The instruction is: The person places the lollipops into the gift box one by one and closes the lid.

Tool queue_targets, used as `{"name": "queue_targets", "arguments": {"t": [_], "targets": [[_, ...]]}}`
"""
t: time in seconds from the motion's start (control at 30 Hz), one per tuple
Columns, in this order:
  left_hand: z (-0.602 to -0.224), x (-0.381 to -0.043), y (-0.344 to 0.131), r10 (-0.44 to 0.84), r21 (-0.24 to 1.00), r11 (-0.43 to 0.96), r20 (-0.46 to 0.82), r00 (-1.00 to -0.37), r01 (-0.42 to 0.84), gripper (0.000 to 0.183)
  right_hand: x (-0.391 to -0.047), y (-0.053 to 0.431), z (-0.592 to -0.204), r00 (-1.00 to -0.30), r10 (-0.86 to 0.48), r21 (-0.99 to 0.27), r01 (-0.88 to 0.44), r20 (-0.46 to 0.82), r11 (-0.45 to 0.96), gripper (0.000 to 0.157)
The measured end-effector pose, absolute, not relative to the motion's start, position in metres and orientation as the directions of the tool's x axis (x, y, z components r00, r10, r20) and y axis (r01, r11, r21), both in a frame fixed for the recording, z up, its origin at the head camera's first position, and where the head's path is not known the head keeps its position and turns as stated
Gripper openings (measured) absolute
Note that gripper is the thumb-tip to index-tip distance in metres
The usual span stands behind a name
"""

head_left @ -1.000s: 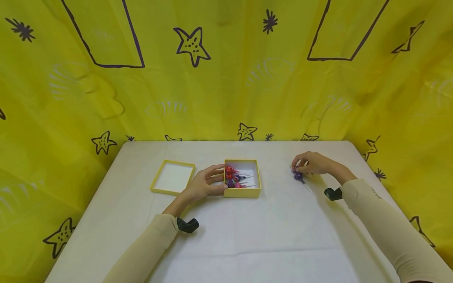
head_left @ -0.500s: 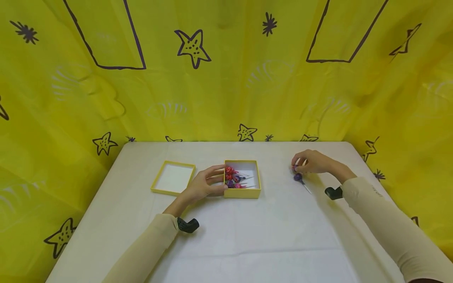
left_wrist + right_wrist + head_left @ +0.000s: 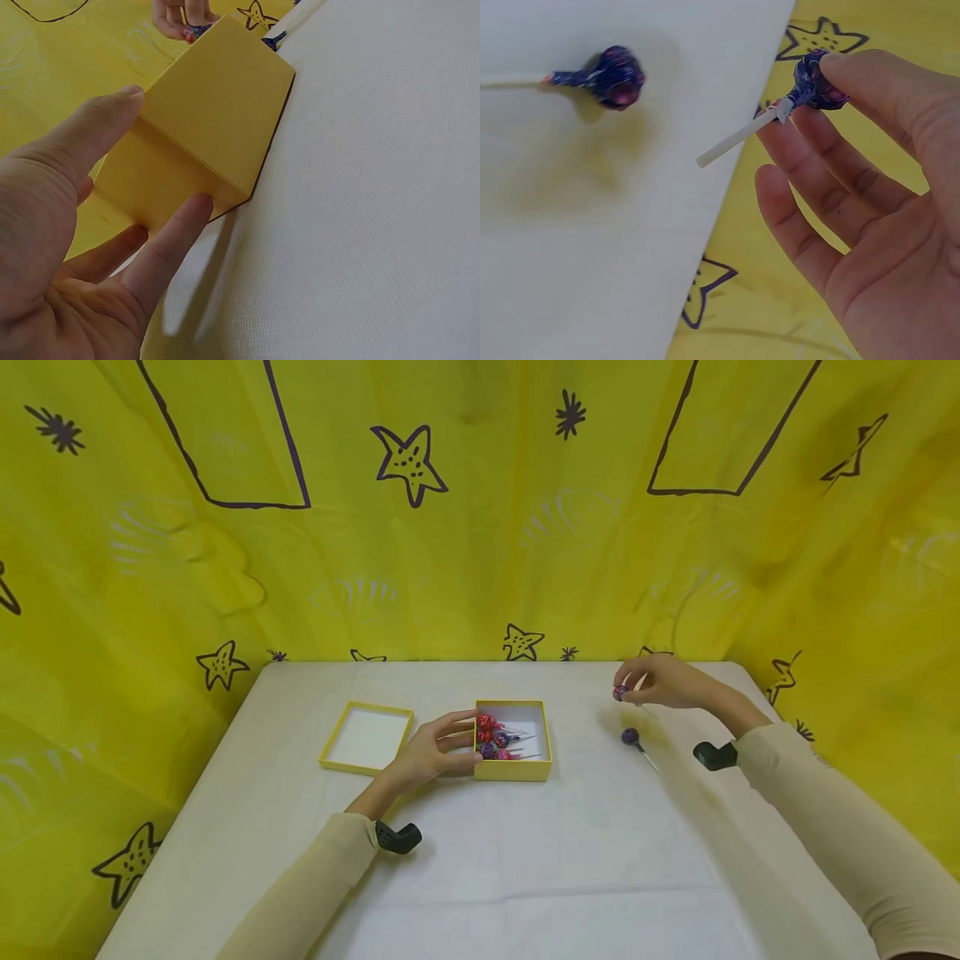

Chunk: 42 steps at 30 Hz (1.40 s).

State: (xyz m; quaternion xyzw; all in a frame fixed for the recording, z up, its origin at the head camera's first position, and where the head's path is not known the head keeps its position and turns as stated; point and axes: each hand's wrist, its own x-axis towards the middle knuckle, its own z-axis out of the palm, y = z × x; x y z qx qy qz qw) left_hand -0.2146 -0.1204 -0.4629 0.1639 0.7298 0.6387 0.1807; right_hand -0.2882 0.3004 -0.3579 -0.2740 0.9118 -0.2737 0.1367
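Observation:
My right hand (image 3: 660, 682) pinches a wrapped lollipop (image 3: 817, 82) by its purple head, raised above the table; its white stick points away from the fingers. Below it, a second purple lollipop (image 3: 631, 737) lies on the cloth, also visible in the right wrist view. My left hand (image 3: 429, 752) rests against the left side of a yellow box (image 3: 513, 769), its fingers fairly straight and spread. The left wrist view shows the thumb at the box's corner edge and fingertips touching its wall. Inside the box, several red, purple and pink lollipops (image 3: 487, 722) lie with sticks pointing right.
The yellow-rimmed box lid (image 3: 367, 738) lies inner side up, left of the box and partly behind my left hand. A white cloth (image 3: 540, 852) covers the table. Yellow patterned curtain (image 3: 480, 552) hangs behind and at both sides.
My right hand has lifted one lollipop off the cloth, moving up and away from the other, which stays lying there. The left hand and the box have not visibly moved.

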Motion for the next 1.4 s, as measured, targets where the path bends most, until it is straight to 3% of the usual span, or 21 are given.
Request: {"name": "queue_targets", "arguments": {"t": [0.57,1.4], "targets": [[-0.463,-0.214,-0.121,0.468,0.990,0.143,-0.067,-0.881,0.001,0.078,-0.284,0.262,-0.331,-0.795,-0.605,-0.599,-0.507,0.047,0.620,0.017],[-0.463,-0.214,-0.120,0.448,0.987,0.161,-0.072,-0.891,0.002,0.080,-0.284,0.190,-0.327,-0.693,-0.718,-0.644,-0.578,0.062,0.501,0.017]]}}
